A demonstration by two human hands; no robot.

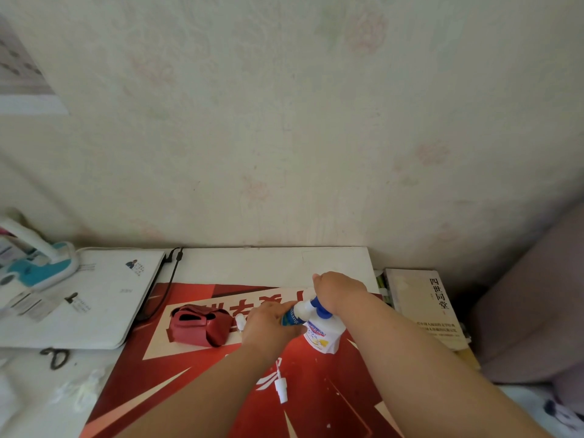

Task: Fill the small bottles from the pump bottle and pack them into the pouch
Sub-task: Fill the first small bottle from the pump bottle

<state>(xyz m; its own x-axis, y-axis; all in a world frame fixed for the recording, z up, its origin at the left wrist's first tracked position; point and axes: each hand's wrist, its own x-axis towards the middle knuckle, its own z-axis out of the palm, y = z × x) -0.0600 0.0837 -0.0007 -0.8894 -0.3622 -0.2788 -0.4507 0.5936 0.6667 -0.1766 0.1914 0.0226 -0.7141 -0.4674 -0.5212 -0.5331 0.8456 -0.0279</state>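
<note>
Worked over a white tabletop [275,263] covered by a large red printed poster [316,406]. Had a red folded leather pouch [199,325] lying on it, just left of the hands. Closed the right hand [338,292], fingers curled, over the blue head of an upright white plastic pump bottle [322,336]. Gripped a small blue-labelled bottle [292,317], tilted, in the left hand [268,327] at the nozzle. Had a small white cap [281,388] lying nearer on the poster.
</note>
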